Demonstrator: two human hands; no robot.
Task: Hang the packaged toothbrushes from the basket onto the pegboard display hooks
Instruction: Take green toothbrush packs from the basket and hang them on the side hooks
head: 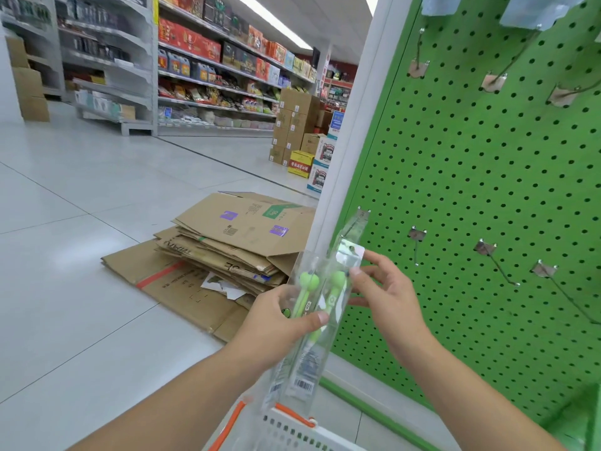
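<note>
My left hand (276, 323) grips two clear packages of green toothbrushes (312, 323) upright, thumb across their front. My right hand (383, 288) pinches the upper part of the right-hand package (349, 255) near its hang tab. The green pegboard (471, 174) stands to the right, just behind the packages. A row of bare metal hooks (497, 265) sticks out of it at hand height, and another row of hooks (494, 81) sits higher up. The white basket (292, 432) with orange handles shows at the bottom edge, below the packages.
A stack of flattened cardboard boxes (227, 252) lies on the tiled floor left of the display's white post (344, 157). Stocked shelves (211, 70) and stacked cartons (296, 125) line the aisle beyond. Pale packages (527, 11) hang at the pegboard's top.
</note>
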